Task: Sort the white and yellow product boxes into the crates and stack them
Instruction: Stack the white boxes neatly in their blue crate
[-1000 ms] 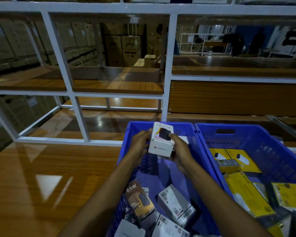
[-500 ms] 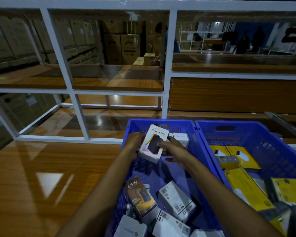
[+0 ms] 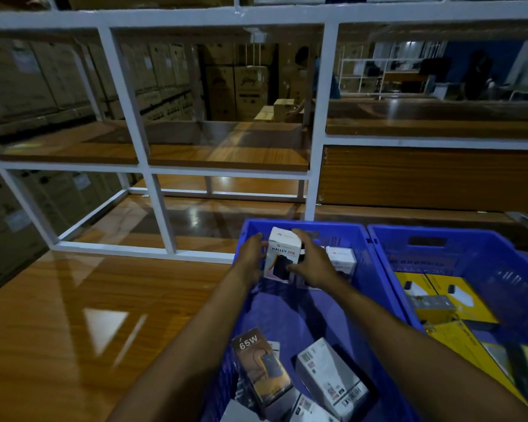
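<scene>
We hold white HALLEY 20K box point(image 3: 282, 254) upright at far end of left blue crate point(image 3: 360, 287) — left hand point(image 3: 252, 257) curled round its left edge, right hand point(image 3: 313, 264) gripping its right side, thumb across front. Just right of it stands second white box point(image 3: 342, 260). At near end: 65W box point(image 3: 259, 360), loose white boxes point(image 3: 329, 379). Right blue crate point(image 3: 439, 239), just beside, holds yellow boxes point(image 3: 457, 296). Both crates sit on glossy wooden table point(image 3: 89, 300).
</scene>
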A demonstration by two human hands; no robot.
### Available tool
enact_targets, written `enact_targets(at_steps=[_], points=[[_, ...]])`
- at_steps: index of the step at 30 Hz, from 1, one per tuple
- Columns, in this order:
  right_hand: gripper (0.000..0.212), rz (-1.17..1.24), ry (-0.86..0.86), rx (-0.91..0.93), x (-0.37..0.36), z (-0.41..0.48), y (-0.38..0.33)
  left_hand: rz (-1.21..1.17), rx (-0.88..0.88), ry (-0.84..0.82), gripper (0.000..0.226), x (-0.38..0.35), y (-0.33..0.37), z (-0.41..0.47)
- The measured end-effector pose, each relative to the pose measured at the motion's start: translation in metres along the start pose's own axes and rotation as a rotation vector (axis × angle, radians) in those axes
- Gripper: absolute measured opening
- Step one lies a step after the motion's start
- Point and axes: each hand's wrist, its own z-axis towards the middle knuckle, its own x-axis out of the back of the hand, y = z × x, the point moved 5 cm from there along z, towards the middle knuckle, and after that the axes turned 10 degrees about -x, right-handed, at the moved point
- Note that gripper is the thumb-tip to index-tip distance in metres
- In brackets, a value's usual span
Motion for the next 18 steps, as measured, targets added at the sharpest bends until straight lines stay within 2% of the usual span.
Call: enact_targets(at_steps=[4,7,10,14,18], points=[[0.090,-0.193,0.037,0.005,-0.012,0.023,0.016,-0.014,0.035,0.005,0.033,-0.009,-0.004,0.015],[0.074,-0.484,0.112,0.007,-0.015,0.038,0.034,0.013,0.052,-0.010,0.031,-0.018,-0.009,0.022],[0.062,-0.717,0.061,-0.037,-0.016,0.043,0.047,0.055,0.057,0.019,0.034,-0.020,-0.020,0.033],[0.059,-0.789,0.046,-0.043,-0.021,0.040,0.061,0.067,0.060,0.056,0.035,-0.023,-0.041,0.047],[0.076,-0.800,0.065,-0.033,-0.026,0.040,0.067,0.105,0.094,0.022,0.043,-0.026,-0.040,0.047]])
